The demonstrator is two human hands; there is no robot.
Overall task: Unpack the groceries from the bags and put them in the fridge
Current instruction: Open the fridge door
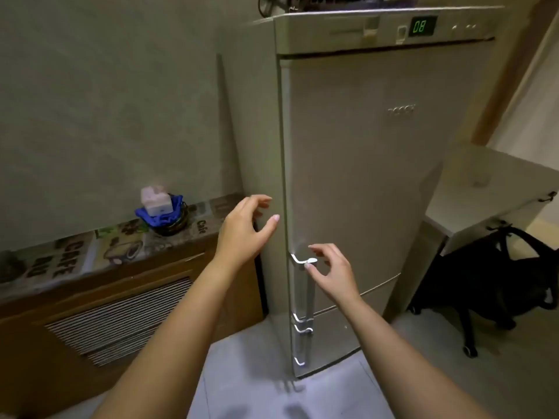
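Note:
A tall silver fridge stands in front of me with both doors closed and a green "08" display at its top. Its upper door has a vertical metal handle on the left edge. My right hand hovers at the top of that handle with fingers spread, and its thumb and a fingertip touch the bracket. My left hand is open and held near the fridge's left side, just left of the door edge. No grocery bag is in my hands.
A wooden radiator cover with a printed cloth top runs along the left wall, carrying a blue bag with a white box. A black office chair stands right of the fridge under a white counter. Grey floor tiles lie below.

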